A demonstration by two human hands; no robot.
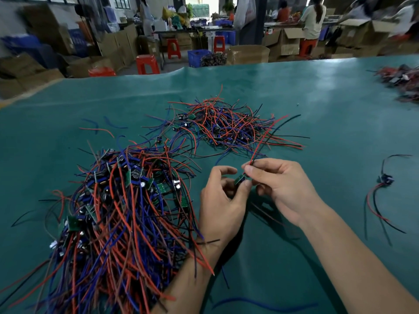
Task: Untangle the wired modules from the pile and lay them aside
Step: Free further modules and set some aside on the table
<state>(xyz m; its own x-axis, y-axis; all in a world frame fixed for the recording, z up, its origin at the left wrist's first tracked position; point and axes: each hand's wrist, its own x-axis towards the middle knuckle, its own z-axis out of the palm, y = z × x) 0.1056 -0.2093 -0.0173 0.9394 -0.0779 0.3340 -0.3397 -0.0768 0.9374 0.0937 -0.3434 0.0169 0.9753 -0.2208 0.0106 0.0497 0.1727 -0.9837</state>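
A big pile [118, 211] of small green modules with red, blue and black wires lies at the lower left of the green table [317, 98]. A second tangled pile [226, 125] sits farther back in the middle. Between the piles, my left hand [221, 200] grips one small green module [239, 179] at its fingertips. My right hand [283, 186] pinches that module's red and black wires [264, 139], which rise up and away to the right. My left forearm rests on the near pile's wires.
One separated module [386, 179] with red and black wires lies alone at the right. Another heap of parts [401, 80] sits at the far right edge. A loose blue wire [260, 303] lies near the front. Stools, boxes and people stand beyond the table.
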